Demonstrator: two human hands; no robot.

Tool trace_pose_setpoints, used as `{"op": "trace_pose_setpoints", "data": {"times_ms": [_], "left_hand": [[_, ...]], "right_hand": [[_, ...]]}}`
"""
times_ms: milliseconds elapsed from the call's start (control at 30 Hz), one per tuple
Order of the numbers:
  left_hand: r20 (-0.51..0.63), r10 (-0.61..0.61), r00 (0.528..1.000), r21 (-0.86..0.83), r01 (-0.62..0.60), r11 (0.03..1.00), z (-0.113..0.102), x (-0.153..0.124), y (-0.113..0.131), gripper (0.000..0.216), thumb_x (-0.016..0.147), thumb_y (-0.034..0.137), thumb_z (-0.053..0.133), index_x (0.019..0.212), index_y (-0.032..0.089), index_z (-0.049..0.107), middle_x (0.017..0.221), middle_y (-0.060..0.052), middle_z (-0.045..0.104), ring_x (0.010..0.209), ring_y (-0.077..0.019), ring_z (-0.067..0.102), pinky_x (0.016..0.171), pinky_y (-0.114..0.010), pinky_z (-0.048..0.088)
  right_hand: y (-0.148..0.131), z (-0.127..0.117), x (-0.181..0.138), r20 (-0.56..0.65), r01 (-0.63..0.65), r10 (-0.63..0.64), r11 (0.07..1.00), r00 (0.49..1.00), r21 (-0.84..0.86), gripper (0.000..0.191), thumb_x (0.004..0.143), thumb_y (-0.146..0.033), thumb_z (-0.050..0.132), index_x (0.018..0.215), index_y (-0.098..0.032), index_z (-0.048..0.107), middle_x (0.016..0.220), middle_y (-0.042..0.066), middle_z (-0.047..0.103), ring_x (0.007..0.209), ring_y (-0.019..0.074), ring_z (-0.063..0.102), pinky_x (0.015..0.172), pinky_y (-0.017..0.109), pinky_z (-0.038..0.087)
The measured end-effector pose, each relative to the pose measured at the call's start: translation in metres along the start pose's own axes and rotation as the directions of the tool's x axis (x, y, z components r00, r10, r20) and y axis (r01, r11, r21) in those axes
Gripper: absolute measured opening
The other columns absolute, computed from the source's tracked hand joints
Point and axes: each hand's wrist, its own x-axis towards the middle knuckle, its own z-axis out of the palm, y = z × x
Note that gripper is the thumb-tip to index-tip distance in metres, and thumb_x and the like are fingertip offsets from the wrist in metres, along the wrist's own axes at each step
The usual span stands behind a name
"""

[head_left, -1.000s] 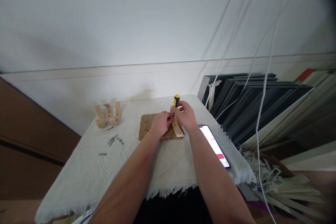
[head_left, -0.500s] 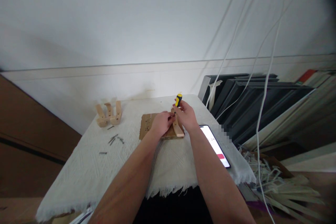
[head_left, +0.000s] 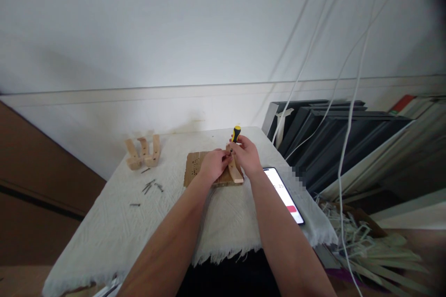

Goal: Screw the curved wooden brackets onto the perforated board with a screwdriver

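My right hand is closed around a screwdriver with a yellow and black handle, held nearly upright. The fingers of my left hand pinch together at a small dark screw, close to the right fingertips; the screwdriver's tip is hidden there. Beneath both hands a curved wooden hook lies on a piece of brown cardboard with several small holes punched in its left part. Part of the hook is covered by my fingers.
Several wooden hooks stand at the table's back left, with loose screws in front. A lit phone lies right of my right forearm on the white cloth. White cables hang before dark panels at right.
The view has shifted very slightly. Both hands keep their places at the screw and hook, with the screwdriver tilted almost as before. The number on the phone screen has changed.
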Motion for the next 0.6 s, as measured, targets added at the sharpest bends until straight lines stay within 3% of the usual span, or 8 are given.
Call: {"op": "trace_pose_setpoints", "data": {"times_ms": [267, 600], "left_hand": [[-0.002, 0.012, 1.000, 0.009, -0.012, 1.000, 0.0001, -0.0002, 0.0002, 0.032, 0.092, 0.036, 0.046, 0.099, 0.019, 0.071, 0.088, -0.009, 0.069, 0.079, -0.0192, 0.062, 0.073, -0.028, 0.044], [0.013, -0.012, 1.000, 0.003, 0.012, 1.000, -0.0013, 0.0008, 0.0016, 0.031, 0.091, 0.034, 0.046, 0.099, 0.018, 0.072, 0.091, -0.010, 0.070, 0.083, -0.0201, 0.063, 0.076, -0.028, 0.045]], "right_hand": [[-0.0085, -0.0020, -0.0006, -0.062, 0.016, -0.025, 0.989, 0.998, -0.145, 0.031, 0.071, -0.046, 0.065, 0.089, -0.021, 0.060, 0.090, 0.004, 0.068, 0.067, 0.0152, 0.057, 0.064, 0.030, 0.046], [-0.0071, -0.0013, -0.0006, 0.054, 0.043, -0.042, 0.999, 0.998, -0.006, 0.031, 0.077, -0.040, 0.057, 0.100, -0.021, 0.064, 0.098, 0.004, 0.068, 0.078, 0.0157, 0.060, 0.074, 0.032, 0.048]]}}
